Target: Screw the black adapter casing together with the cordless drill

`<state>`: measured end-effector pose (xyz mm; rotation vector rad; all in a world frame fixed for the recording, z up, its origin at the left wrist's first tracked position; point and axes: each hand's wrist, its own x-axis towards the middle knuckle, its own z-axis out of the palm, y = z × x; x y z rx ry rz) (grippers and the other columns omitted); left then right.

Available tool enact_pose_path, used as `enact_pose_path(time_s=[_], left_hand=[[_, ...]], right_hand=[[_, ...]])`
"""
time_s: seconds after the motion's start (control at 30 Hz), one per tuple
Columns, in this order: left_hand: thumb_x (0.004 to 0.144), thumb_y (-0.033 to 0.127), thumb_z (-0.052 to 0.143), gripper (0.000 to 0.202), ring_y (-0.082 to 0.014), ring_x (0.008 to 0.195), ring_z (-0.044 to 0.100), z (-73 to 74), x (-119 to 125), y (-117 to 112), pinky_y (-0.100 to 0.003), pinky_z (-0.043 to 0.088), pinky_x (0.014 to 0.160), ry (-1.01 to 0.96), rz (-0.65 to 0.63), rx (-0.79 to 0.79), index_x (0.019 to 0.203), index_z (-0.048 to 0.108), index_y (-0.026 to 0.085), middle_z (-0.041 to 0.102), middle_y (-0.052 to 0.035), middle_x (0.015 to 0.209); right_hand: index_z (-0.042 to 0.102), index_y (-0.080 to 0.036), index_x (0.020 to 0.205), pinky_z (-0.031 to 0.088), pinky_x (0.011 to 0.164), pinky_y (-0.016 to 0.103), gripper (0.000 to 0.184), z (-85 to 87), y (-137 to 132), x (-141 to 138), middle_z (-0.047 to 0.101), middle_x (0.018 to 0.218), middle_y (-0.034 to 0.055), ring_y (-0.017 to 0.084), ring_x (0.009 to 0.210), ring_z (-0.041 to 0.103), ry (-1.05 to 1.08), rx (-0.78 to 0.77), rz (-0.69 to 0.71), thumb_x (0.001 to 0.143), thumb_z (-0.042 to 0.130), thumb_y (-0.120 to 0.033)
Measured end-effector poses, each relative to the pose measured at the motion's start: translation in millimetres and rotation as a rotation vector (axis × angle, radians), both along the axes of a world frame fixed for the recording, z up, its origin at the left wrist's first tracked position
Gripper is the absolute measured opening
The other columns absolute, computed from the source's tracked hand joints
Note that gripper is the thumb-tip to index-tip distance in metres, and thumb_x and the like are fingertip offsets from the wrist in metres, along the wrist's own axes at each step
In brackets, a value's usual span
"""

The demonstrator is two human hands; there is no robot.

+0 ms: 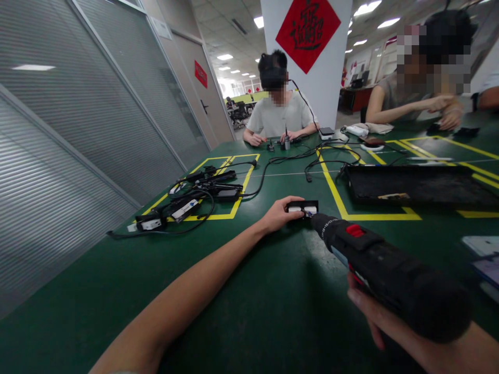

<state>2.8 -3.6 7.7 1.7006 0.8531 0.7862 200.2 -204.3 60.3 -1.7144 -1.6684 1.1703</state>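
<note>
My left hand grips the left end of a small black housing with white inserts, holding it on the green table. Around the handle of a black and red cordless drill my right hand is closed; the drill's body hides part of the fingers. The drill points away from me and to the left, its bit reaching the front face of the housing. Whether the tip sits in a screw is too small to tell.
Power adapters with cables lie within yellow tape at the left. A long black tray stands at the right. Loose black cables cross the table. Two people sit opposite, one with a screwdriver-like tool standing close by.
</note>
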Motion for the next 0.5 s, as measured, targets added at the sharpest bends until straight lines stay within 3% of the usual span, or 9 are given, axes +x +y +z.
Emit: enact_pose_path(time_s=[0.1, 0.27, 0.4, 0.5], left_hand=[[0.069, 0.029, 0.065, 0.054, -0.0151, 0.087, 0.059, -0.8, -0.5, 0.5, -0.032, 0.045, 0.081, 0.002, -0.006, 0.006, 0.118, 0.049, 0.016, 0.061, -0.0092, 0.103], [0.069, 0.030, 0.066, 0.055, -0.0147, 0.085, 0.059, -0.5, -2.0, 0.2, -0.031, 0.046, 0.079, -0.005, -0.019, -0.013, 0.119, 0.048, 0.017, 0.061, -0.0093, 0.103], [0.068, 0.029, 0.066, 0.055, -0.0143, 0.083, 0.059, 0.6, -2.6, -0.6, -0.030, 0.046, 0.078, -0.007, -0.020, -0.026, 0.119, 0.048, 0.016, 0.062, -0.0094, 0.102], [0.068, 0.028, 0.066, 0.054, -0.0145, 0.084, 0.059, 0.7, -2.0, -0.8, -0.030, 0.046, 0.079, -0.010, -0.006, -0.025, 0.119, 0.049, 0.015, 0.062, -0.0091, 0.102]], right_hand=[[0.048, -0.024, 0.048, 0.047, 0.037, 0.025, 0.033, 1.2, 0.5, 0.3, 0.053, 0.032, -0.0033, 0.013, 0.032, 0.054, 0.006, -0.042, -0.014, 0.079, 0.055, -0.032], [0.057, -0.024, 0.069, 0.046, 0.035, 0.024, 0.008, 5.5, -1.3, -1.7, 0.051, 0.031, -0.0088, 0.014, 0.030, 0.054, 0.124, -0.017, -0.111, 0.074, 0.061, -0.030], [0.057, -0.024, 0.079, 0.046, 0.035, 0.022, 0.008, 5.8, -4.9, -0.7, 0.048, 0.036, -0.0096, 0.013, 0.032, 0.055, 0.155, -0.003, -0.140, 0.075, 0.059, -0.031], [0.056, -0.024, 0.083, 0.045, 0.036, 0.021, 0.009, 1.4, -6.0, 1.4, 0.057, 0.050, -0.0059, 0.011, 0.033, 0.053, 0.223, -0.048, -0.104, 0.079, 0.053, -0.031]])
